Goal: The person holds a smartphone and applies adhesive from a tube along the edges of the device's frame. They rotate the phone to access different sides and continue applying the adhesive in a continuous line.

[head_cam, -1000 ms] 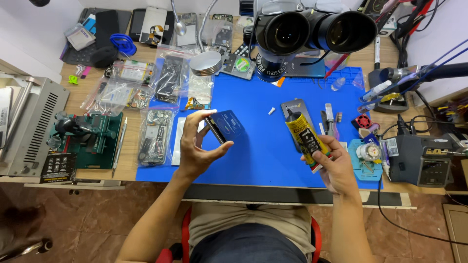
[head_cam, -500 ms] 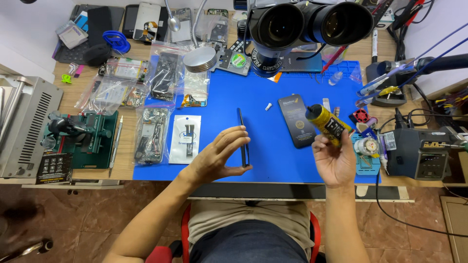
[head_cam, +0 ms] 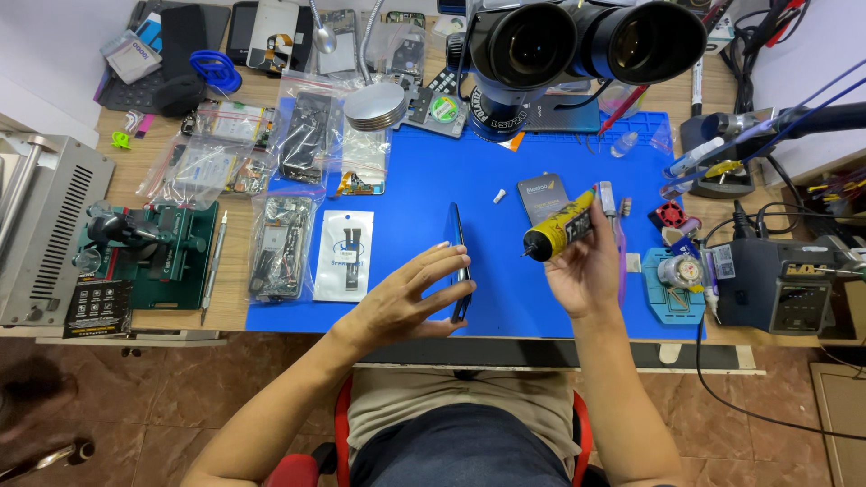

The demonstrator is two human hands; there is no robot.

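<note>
At the far left of the surface (head_cam: 271, 90) stands a grey metal machine (head_cam: 45, 225) with vent slots, and just beside it a green clamping fixture (head_cam: 149, 248) with black knobs. A thin metal tool (head_cam: 214, 261) lies along the fixture's right edge. Next come clear plastic bags of phone parts (head_cam: 280, 243), some on bare wood and some overlapping the left edge of the blue work mat (head_cam: 424, 180), with a white flat pouch (head_cam: 344, 255) lying on the mat beside them.

The left hand (head_cam: 410, 302) reaches in over the mat's near edge, fingers spread and slightly curled, holding a dark smartphone (head_cam: 458, 261) on its edge so that only its thin side shows; the phone stands upright on the mat near its middle, running away from the person. To the right, a dark phone back cover (head_cam: 539, 191) lies flat on the mat.

The right hand (head_cam: 586, 271) is closed around a yellow and black glue tube (head_cam: 559, 232), raised above the mat with the thin nozzle pointing left toward the phone but apart from it. Behind, the large black microscope eyepieces (head_cam: 586, 41) hang over the mat's far side. A small light-blue pad (head_cam: 672, 289) with a round metal part sits at the mat's right edge, and a black soldering station (head_cam: 776, 284) stands at the far right.
</note>
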